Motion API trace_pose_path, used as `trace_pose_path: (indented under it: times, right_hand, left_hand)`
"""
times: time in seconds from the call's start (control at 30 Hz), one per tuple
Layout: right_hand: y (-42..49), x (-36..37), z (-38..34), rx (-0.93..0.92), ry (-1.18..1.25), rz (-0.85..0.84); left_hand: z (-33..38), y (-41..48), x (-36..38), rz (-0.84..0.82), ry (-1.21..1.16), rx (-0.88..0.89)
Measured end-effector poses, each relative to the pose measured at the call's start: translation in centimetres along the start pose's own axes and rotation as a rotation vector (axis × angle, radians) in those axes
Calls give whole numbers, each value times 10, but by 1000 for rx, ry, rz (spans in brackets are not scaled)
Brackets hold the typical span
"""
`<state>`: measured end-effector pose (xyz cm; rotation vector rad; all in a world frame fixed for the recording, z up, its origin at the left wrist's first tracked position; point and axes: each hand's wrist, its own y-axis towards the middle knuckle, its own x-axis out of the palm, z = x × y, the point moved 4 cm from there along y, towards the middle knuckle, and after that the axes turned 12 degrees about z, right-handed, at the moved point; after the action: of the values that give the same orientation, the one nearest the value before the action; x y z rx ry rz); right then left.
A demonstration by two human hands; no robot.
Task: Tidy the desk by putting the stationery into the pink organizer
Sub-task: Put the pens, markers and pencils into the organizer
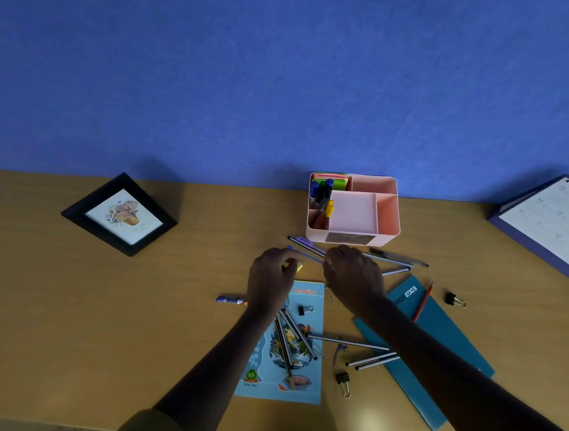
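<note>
Pens (347, 342) lay strewn over the desk (61, 316) in front of the pink organizer (392, 221), which stood near the wall with markers upright in its left compartments. My left hand (271, 276) was curled round a small yellow piece (299, 268) (an eraser or a cap, too blurred to tell). My right hand (353, 276) was bent over one end of a purple pen (307, 255) lying just before the organizer; whether those fingers had closed on it I could not tell. Such a pen should be light, stiff and smooth, apt to roll, so I judged a pinch near mid-barrel best, before tipping it upright into a tall slot.
</note>
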<state>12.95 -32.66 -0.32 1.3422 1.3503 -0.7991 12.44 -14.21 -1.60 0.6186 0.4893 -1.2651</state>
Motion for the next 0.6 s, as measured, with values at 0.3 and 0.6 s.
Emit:
trace_pose_path:
  times: [0.3,0.6]
  right_hand:
    - [23,-61,-7,-7,351,123]
    - [34,-95,-9,152,623,292]
  left_hand:
    - [51,4,5,-63,-211,218]
    - [76,18,-13,89,-275,203]
